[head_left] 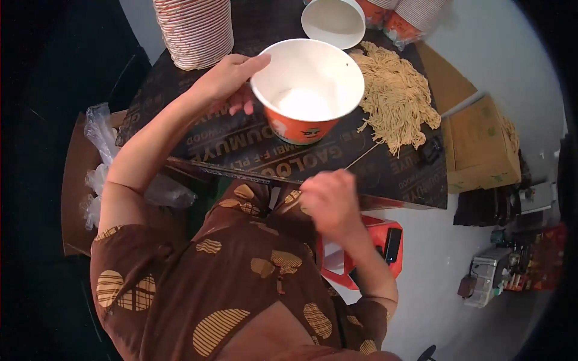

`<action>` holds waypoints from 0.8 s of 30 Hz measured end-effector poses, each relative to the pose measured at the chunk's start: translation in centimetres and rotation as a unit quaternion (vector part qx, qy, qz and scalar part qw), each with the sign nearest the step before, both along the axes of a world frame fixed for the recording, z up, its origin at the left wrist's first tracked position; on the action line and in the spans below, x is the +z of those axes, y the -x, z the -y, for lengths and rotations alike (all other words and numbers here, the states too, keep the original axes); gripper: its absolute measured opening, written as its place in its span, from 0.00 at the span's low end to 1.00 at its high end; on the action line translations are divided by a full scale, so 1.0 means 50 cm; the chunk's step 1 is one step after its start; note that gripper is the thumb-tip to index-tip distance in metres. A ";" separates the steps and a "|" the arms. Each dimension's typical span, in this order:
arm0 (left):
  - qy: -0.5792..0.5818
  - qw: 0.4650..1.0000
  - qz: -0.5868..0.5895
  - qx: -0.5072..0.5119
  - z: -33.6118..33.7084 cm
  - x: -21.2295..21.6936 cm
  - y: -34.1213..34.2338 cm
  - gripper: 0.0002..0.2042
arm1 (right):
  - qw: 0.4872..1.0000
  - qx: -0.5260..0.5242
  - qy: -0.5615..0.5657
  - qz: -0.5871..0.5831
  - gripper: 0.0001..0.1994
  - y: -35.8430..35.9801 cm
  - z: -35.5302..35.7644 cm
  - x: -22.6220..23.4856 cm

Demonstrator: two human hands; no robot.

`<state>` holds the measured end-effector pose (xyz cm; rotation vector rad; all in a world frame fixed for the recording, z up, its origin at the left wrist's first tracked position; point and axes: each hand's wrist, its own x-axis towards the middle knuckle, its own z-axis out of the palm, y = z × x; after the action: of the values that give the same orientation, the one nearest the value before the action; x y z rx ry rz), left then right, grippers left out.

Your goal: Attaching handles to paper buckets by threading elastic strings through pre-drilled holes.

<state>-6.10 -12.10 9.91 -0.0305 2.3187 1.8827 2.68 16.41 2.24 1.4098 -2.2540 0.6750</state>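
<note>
In my left hand [232, 81] is a large paper bowl [307, 129], white inside and orange-red outside; my thumb lies at its left rim and my fingers curl beneath the rim. The bowl is over the dark table and its opening faces me; nothing shows inside but a small dark speck near the rim. Right of it lies a loose heap of tan strands [397, 90], like yarn or noodles. My right hand [331, 201], blurred and closed at the table's near edge, has a thin tan strand [364, 155] running from it toward the heap.
A tall stack of nested paper bowls [195, 30] stands far left on the printed dark table [241, 141]. Another white-lined bowl [334, 24] lies tipped at the back, beside wrapped bowl stacks [409, 21]. A cardboard box [481, 144] is at right; a red stool [376, 240] is below the table edge.
</note>
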 end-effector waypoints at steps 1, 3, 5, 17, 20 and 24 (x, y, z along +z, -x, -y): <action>-0.004 1.000 -0.007 -0.014 0.000 0.005 -0.004 0.30 | 0.997 0.050 0.017 0.061 0.06 -0.027 0.019 -0.002; -0.008 0.999 -0.022 -0.025 0.004 -0.007 0.000 0.31 | 0.987 0.100 0.034 0.123 0.06 -0.062 0.041 -0.001; 0.029 0.997 -0.076 -0.004 0.006 -0.014 0.003 0.29 | 0.973 0.079 0.059 0.208 0.06 -0.080 0.051 0.008; 0.359 0.798 -0.475 -0.091 0.026 -0.031 0.008 0.16 | 0.923 -0.102 0.258 0.266 0.03 -0.088 0.033 0.031; 0.355 0.777 -0.510 -0.100 -0.002 -0.024 -0.012 0.09 | 0.905 -0.177 0.311 0.231 0.04 -0.088 0.036 0.040; 0.286 0.803 -0.517 -0.081 -0.061 -0.027 -0.048 0.06 | 0.901 -0.207 0.346 0.160 0.07 -0.065 0.046 0.041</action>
<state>-3.70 -9.05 8.54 1.3927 3.2797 1.1006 5.95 14.11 4.30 0.4848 -2.0924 1.4423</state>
